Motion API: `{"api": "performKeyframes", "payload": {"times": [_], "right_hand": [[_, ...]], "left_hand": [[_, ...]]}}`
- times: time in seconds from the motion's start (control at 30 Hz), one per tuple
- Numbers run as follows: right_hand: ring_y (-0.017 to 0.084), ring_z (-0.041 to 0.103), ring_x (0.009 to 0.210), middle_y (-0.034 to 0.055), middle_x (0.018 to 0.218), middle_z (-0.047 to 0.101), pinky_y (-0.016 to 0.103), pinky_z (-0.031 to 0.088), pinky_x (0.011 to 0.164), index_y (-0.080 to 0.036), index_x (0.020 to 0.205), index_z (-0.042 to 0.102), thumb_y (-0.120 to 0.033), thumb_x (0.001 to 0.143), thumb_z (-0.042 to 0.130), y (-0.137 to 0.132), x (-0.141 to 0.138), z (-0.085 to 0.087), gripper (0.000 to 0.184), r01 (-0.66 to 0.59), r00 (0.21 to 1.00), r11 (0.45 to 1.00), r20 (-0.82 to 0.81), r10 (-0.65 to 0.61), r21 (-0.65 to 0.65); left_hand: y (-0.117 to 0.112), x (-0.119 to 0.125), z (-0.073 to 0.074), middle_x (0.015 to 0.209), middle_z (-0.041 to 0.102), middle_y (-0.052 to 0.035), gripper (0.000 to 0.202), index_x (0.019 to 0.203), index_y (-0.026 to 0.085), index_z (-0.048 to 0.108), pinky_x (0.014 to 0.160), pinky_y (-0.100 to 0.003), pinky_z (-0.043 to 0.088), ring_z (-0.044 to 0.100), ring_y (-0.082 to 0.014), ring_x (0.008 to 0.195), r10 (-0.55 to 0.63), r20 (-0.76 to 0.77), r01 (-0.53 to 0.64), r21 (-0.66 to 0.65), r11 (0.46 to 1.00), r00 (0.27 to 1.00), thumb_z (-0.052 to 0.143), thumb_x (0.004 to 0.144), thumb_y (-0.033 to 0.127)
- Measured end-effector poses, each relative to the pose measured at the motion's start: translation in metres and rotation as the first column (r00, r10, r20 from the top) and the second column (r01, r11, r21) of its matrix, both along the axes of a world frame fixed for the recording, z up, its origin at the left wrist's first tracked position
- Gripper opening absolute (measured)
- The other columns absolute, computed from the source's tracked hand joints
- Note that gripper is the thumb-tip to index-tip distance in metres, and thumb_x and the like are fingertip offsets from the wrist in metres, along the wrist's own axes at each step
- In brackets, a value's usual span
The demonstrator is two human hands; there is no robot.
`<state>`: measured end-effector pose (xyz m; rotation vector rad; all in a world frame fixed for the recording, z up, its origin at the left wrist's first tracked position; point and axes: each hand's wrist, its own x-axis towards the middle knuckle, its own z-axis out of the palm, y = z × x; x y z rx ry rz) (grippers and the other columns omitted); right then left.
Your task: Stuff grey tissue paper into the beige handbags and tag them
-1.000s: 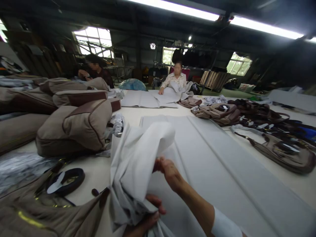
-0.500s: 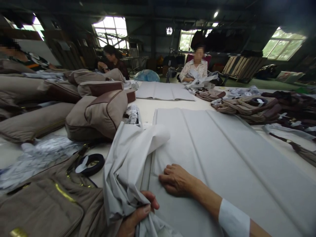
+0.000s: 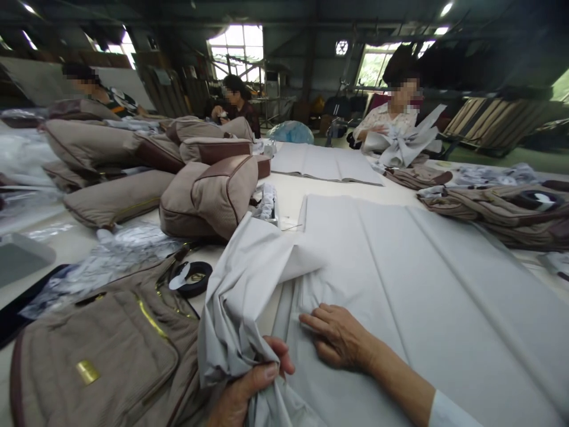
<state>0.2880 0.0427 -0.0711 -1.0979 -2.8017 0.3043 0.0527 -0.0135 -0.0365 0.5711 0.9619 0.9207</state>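
Observation:
My left hand (image 3: 255,379) is closed around a bunched part of a thin, crumpled grey sheet (image 3: 240,279), thumb on top and fingertips showing at its right side. A smooth grey stack of sheets (image 3: 400,284) with long fold lines lies flat to the right. On its left part rests my right hand (image 3: 340,338), its index finger stretched out and the other fingers loosely bent, with nothing visible in it. Beside the crumpled sheet, on the left, lies a brown quilted bag (image 3: 115,338) with gold zips. A dark rolled strap (image 3: 191,279) with a white tag sits at its top.
Stuffed brown bags (image 3: 208,196) are heaped at the back left, near clear plastic packets (image 3: 120,255). Flatter brown bags (image 3: 498,207) lie to the right. Another grey stack (image 3: 324,161) is across the table, where a co-worker (image 3: 391,121) handles grey sheet material. Two other people sit farther left.
The view has swung left, so things appear farther right. My right index finger has straightened from a more curled hand. My left hand keeps its grip. The far co-worker's grey sheet is raised higher.

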Motion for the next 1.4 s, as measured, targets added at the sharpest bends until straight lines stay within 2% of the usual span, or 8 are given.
{"api": "performKeyframes", "payload": {"times": [0.07, 0.2, 0.37, 0.53, 0.77, 1.07, 1.27, 1.4], "right_hand": [[0.019, 0.042, 0.073, 0.0038, 0.081, 0.052, 0.031, 0.033, 0.066, -0.019, 0.114, 0.05, -0.018, 0.074, 0.045, 0.001, -0.003, 0.001, 0.04, -0.01, 1.0, 1.0, 0.012, 0.01, 0.002], [0.018, 0.04, 0.071, 0.0043, 0.076, 0.05, 0.031, 0.032, 0.066, -0.019, 0.077, 0.052, -0.019, 0.076, 0.044, 0.002, -0.003, -0.003, 0.008, 0.008, 0.999, 1.0, 0.038, -0.009, 0.024], [0.019, 0.041, 0.074, 0.0036, 0.08, 0.052, 0.031, 0.033, 0.067, -0.02, 0.1, 0.053, -0.019, 0.076, 0.048, 0.002, -0.003, 0.0, 0.024, -0.023, 0.996, 1.0, 0.083, 0.022, 0.008], [0.018, 0.043, 0.075, 0.0038, 0.08, 0.053, 0.031, 0.034, 0.066, -0.021, 0.079, 0.052, -0.02, 0.079, 0.048, 0.001, 0.001, 0.0, 0.004, -0.056, 0.995, 0.998, 0.085, 0.056, 0.001], [0.022, 0.046, 0.093, 0.0067, 0.141, 0.038, 0.038, 0.04, 0.079, -0.018, 0.076, 0.05, -0.012, 0.07, 0.049, 0.0, 0.003, 0.002, 0.008, -0.091, 0.995, 0.994, 0.055, 0.088, 0.063], [0.021, 0.043, 0.075, 0.0074, 0.081, 0.054, 0.035, 0.04, 0.067, -0.016, 0.101, 0.052, -0.009, 0.068, 0.042, 0.0, 0.014, -0.004, 0.035, -0.02, 0.982, 0.998, -0.184, 0.032, 0.067], [0.016, 0.049, 0.073, 0.0044, 0.08, 0.048, 0.027, 0.04, 0.063, -0.018, 0.071, 0.056, -0.01, 0.075, 0.039, -0.021, 0.045, 0.041, 0.019, 0.175, 0.849, 0.955, -0.453, -0.27, -0.241], [0.015, 0.053, 0.076, 0.0041, 0.085, 0.054, 0.028, 0.044, 0.066, -0.017, 0.076, 0.061, -0.03, 0.087, 0.05, -0.052, 0.027, 0.052, 0.02, 0.062, 0.805, 0.888, -0.503, -0.314, -0.455]], "left_hand": [[0.001, -0.003, 0.0, 0.075, 0.068, -0.0098, 0.041, 0.087, 0.014, 0.066, 0.057, -0.024, 0.044, 0.057, -0.0161, 0.062, 0.003, 0.014, -0.003, -0.009, 1.0, 1.0, 0.077, 0.057, 0.039], [0.003, -0.007, 0.001, 0.076, 0.068, -0.0115, 0.043, 0.088, 0.013, 0.066, 0.058, -0.023, 0.044, 0.058, -0.0171, 0.065, -0.006, -0.009, 0.006, -0.014, 1.0, 1.0, 0.078, 0.056, 0.039], [0.002, -0.007, 0.007, 0.076, 0.068, -0.0121, 0.044, 0.088, 0.011, 0.067, 0.06, -0.025, 0.045, 0.058, -0.0179, 0.065, 0.012, 0.016, -0.012, -0.022, 1.0, 1.0, 0.078, 0.055, 0.039], [0.001, -0.01, 0.011, 0.076, 0.068, -0.0117, 0.044, 0.088, 0.012, 0.068, 0.059, -0.024, 0.045, 0.057, -0.0172, 0.065, 0.035, 0.018, -0.035, -0.02, 0.999, 0.999, 0.077, 0.056, 0.04], [0.0, -0.012, 0.011, 0.077, 0.069, -0.0113, 0.043, 0.088, 0.012, 0.068, 0.062, -0.026, 0.047, 0.059, -0.018, 0.066, 0.059, -0.019, -0.06, -0.037, 0.998, 0.998, 0.077, 0.056, 0.039], [-0.001, -0.012, 0.015, 0.075, 0.069, -0.0128, 0.043, 0.087, 0.011, 0.069, 0.061, -0.025, 0.047, 0.058, -0.0171, 0.064, 0.039, 0.055, -0.037, -0.035, 0.999, 0.998, 0.078, 0.056, 0.038], [0.027, 0.017, 0.022, 0.103, 0.068, -0.016, 0.045, 0.102, 0.01, 0.066, 0.069, -0.031, 0.054, 0.066, -0.0223, 0.075, 0.129, 0.231, -0.083, -0.2, 0.976, 0.964, 0.076, 0.062, 0.027], [0.062, 0.061, 0.032, 0.088, 0.072, -0.01, 0.028, 0.093, 0.008, 0.065, 0.074, -0.032, 0.053, 0.068, -0.0266, 0.086, 0.108, 0.207, -0.028, -0.356, 0.934, 0.972, 0.067, 0.074, 0.029]]}}
